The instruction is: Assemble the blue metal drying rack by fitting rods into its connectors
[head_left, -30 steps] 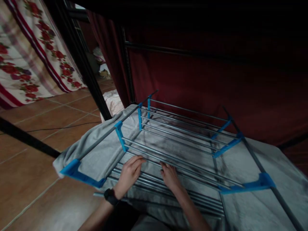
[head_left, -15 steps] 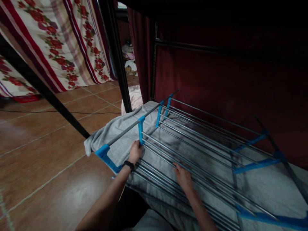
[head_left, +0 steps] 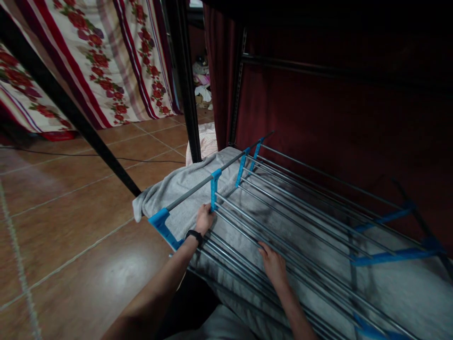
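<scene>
A metal drying rack (head_left: 276, 222) with several thin rods and blue plastic brackets (head_left: 214, 189) lies across a grey blanket (head_left: 184, 189). My left hand (head_left: 204, 219), with a black band on its wrist, is closed at the lower end of one blue bracket; its fingertips are partly hidden there. My right hand (head_left: 273, 264) curls its fingers around a rod nearer the middle of the rack. Another blue end piece (head_left: 164, 229) sticks out over the bed's edge, left of my left hand.
Black metal posts (head_left: 187, 94) and a slanting bar (head_left: 78, 113) frame the bed. Dark red cloth (head_left: 318, 118) hangs behind it. A floral curtain (head_left: 106, 61) hangs beyond the tiled floor (head_left: 88, 226), where a thin cable (head_left: 141, 160) runs.
The view has swung slightly left, so the rack and bed sit further right in the picture. Both hands keep their places on the rack.
</scene>
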Motion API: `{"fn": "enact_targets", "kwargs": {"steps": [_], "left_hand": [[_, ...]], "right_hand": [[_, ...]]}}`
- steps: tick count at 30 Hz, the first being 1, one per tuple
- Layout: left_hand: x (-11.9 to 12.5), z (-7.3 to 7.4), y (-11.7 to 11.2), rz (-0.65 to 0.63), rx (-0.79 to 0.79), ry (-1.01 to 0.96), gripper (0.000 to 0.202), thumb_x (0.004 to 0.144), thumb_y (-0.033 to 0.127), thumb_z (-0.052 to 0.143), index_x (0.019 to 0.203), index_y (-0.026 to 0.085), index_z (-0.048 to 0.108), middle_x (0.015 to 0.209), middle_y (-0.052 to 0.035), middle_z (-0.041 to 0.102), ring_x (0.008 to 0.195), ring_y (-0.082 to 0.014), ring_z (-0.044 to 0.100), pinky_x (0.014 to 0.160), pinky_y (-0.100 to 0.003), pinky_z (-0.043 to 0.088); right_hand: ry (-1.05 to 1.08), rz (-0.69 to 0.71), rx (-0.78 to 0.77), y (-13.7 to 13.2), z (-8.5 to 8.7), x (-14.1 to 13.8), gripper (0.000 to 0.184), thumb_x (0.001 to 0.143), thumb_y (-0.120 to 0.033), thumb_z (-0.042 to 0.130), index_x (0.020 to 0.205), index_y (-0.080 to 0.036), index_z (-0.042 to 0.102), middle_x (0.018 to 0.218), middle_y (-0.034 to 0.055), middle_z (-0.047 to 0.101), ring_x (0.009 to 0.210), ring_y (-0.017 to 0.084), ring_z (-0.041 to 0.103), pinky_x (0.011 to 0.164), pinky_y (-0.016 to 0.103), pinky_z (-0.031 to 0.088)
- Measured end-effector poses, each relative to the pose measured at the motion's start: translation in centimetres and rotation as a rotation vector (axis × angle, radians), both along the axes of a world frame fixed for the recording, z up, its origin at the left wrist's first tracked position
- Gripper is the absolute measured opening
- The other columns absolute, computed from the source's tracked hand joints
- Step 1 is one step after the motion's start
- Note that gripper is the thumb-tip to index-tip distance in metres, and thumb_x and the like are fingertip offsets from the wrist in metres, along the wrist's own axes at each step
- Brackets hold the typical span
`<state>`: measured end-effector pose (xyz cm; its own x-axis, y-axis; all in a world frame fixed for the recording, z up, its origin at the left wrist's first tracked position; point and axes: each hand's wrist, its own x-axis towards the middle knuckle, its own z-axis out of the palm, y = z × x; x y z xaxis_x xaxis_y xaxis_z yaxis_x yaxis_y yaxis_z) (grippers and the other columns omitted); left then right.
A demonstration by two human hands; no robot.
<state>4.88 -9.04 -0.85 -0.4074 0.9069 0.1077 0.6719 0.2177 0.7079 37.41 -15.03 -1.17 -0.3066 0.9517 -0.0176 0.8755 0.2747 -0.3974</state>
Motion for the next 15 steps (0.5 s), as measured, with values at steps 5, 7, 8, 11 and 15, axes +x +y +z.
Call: {"fn": "enact_targets", "kwargs": {"steps": [5, 7, 8, 11, 15], "left_hand": [[0.03, -0.24, 0.04, 0.006, 0.001, 0.009, 0.01, 0.078, 0.006, 0.062, 0.073, 0.015, 0.061, 0.079, -0.0057, 0.055, 0.076, -0.0175, 0.051, 0.073, -0.03, 0.043], [0.07, -0.31, 0.06, 0.006, -0.004, 0.012, 0.01, 0.078, 0.005, 0.062, 0.074, 0.015, 0.062, 0.081, -0.0062, 0.056, 0.078, -0.0178, 0.051, 0.075, -0.03, 0.044], [0.09, -0.33, 0.08, 0.006, -0.007, 0.013, 0.01, 0.077, 0.005, 0.062, 0.075, 0.015, 0.062, 0.082, -0.0062, 0.056, 0.079, -0.0179, 0.052, 0.076, -0.03, 0.044], [0.14, -0.31, 0.13, 0.002, -0.017, 0.014, 0.009, 0.078, 0.005, 0.062, 0.075, 0.014, 0.062, 0.083, -0.006, 0.057, 0.081, -0.018, 0.052, 0.079, -0.03, 0.044], [0.2, -0.2, 0.13, -0.003, -0.031, 0.014, 0.008, 0.079, 0.006, 0.061, 0.077, 0.013, 0.063, 0.083, -0.0052, 0.057, 0.081, -0.0174, 0.052, 0.08, -0.031, 0.044]], "right_hand": [[-0.014, 0.003, 0.005, -0.04, 0.19, -0.06, 0.046, 0.106, -0.033, 0.032, 0.132, -0.02, 0.067, 0.115, 0.0113, 0.076, 0.107, 0.024, 0.073, 0.089, 0.031, 0.053], [-0.036, 0.002, -0.003, -0.06, 0.32, -0.11, 0.046, 0.106, -0.033, 0.031, 0.132, -0.02, 0.067, 0.115, 0.0117, 0.076, 0.103, 0.024, 0.074, 0.087, 0.031, 0.053], [-0.046, 0.005, -0.006, -0.06, 0.37, -0.14, 0.047, 0.106, -0.032, 0.031, 0.132, -0.019, 0.067, 0.114, 0.0118, 0.076, 0.102, 0.024, 0.074, 0.086, 0.031, 0.053], [-0.06, 0.014, -0.001, -0.08, 0.44, -0.21, 0.046, 0.106, -0.03, 0.031, 0.133, -0.019, 0.066, 0.116, 0.0118, 0.075, 0.103, 0.024, 0.074, 0.088, 0.032, 0.053], [-0.064, 0.023, 0.019, -0.08, 0.39, -0.27, 0.044, 0.106, -0.029, 0.032, 0.134, -0.02, 0.066, 0.121, 0.0107, 0.074, 0.108, 0.023, 0.072, 0.092, 0.031, 0.052]]}}
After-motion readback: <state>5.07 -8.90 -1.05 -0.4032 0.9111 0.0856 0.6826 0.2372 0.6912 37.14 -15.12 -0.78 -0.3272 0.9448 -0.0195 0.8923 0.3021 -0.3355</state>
